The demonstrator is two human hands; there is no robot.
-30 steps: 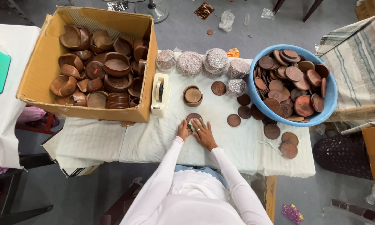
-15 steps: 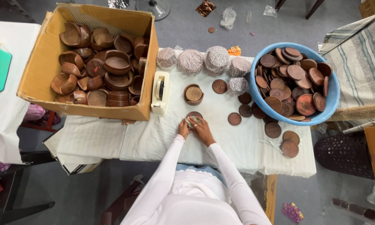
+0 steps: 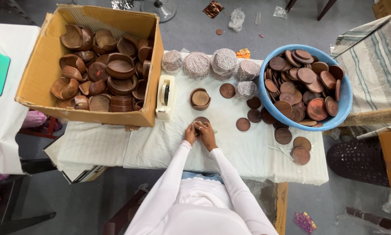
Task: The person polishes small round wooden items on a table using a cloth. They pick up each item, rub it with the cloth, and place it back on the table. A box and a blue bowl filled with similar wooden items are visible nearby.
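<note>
Small greenish-white wad (image 3: 198, 127), cloth or paper by the look, at counter (image 3: 160, 143) centre, just below a wooden disc (image 3: 201, 119). A second ago it lies flatter under a spread right palm; half a second ago it shows between the fingers; now both hands bunch over it and it is nearly hidden. Judgement: the wiping or pressing stroke gives way to gathering the wad up, the hands a little closer to the disc.

Left hand (image 3: 189, 134): fingers curled inward, tips meeting the wad's left side. Right hand (image 3: 207, 135): fingers folded over the wad from the right, ring visible, grip closed around it. Whether either hand also touches the disc, cannot tell.

Outward: small wooden bowl (image 3: 200, 99) above the disc; tape dispenser (image 3: 166, 98) to its left; loose discs scattered right. Cardboard box (image 3: 39, 74) of wooden bowls far left. Blue basin (image 3: 345, 102) heaped with discs far right. Wrapped bundles (image 3: 224, 61) along the back edge.
</note>
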